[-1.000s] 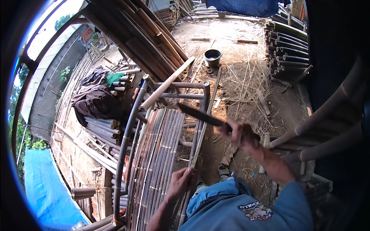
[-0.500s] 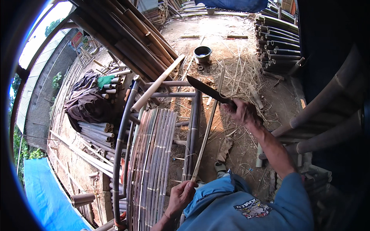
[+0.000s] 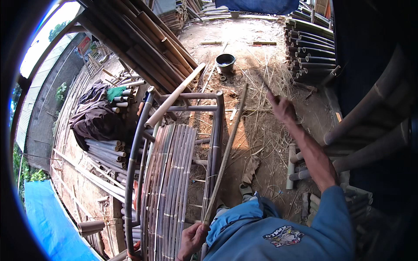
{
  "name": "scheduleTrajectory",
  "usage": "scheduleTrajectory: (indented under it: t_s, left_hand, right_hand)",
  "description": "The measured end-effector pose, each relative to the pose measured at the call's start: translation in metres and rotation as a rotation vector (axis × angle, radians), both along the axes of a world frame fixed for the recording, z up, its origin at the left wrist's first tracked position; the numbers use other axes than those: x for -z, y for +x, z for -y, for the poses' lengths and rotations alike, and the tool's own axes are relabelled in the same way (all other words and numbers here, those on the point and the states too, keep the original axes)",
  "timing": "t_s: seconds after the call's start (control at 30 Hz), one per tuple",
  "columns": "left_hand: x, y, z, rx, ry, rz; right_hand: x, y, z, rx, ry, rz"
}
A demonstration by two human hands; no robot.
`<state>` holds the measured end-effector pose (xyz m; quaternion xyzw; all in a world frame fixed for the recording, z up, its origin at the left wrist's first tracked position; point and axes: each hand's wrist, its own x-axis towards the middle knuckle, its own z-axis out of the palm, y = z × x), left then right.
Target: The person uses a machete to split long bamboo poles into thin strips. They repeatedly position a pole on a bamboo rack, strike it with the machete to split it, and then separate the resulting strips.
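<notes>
A long, thin bamboo strip [image 3: 227, 157] slants up and away from my left hand [image 3: 194, 238], whose fingers are closed round its near end. My right hand [image 3: 284, 109] is raised to the right of the strip's far end. It grips a machete [image 3: 264, 82], with the blade pointing up and away, smeared by motion. The blade and the strip are apart. Just left of the strip stands a dark bamboo frame [image 3: 216, 148] with a panel of bamboo slats [image 3: 167, 174] in it. A pale bamboo pole [image 3: 176, 95] lies across the frame's far left corner.
Beyond the frame a black bucket [image 3: 225, 63] stands on the dirt floor. Bamboo shavings [image 3: 265, 74] litter the ground. Stacked bamboo poles [image 3: 311, 50] stand at the back right, and thick poles [image 3: 361, 111] jut in from the right. A dark cloth [image 3: 98, 113] covers poles at left.
My right hand has swung the machete right and up, away from the strip. My left hand has moved slightly down and left with the strip's near end.
</notes>
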<state>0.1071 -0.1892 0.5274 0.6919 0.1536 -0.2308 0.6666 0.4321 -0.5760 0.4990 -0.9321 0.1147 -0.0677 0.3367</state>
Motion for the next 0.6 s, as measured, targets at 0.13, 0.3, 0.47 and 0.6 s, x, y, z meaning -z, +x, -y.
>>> scheduleTrajectory:
  t_s: [0.13,0.3,0.47,0.6]
  left_hand:
    - [0.012,-0.001,-0.005,-0.033,0.109,0.0]
    - [0.02,0.018,0.007,-0.015,0.301,0.21]
    - [0.015,0.008,0.014,0.014,0.304,0.281]
    - [0.017,-0.008,0.008,0.007,0.311,0.228]
  right_hand:
    - [0.014,-0.029,-0.011,-0.265,0.066,0.095]
    - [0.006,-0.087,-0.075,-0.525,-0.353,0.418]
    - [0.0,-0.066,-0.053,-0.47,-0.256,0.293]
    - [0.009,-0.05,-0.038,-0.412,-0.286,0.466]
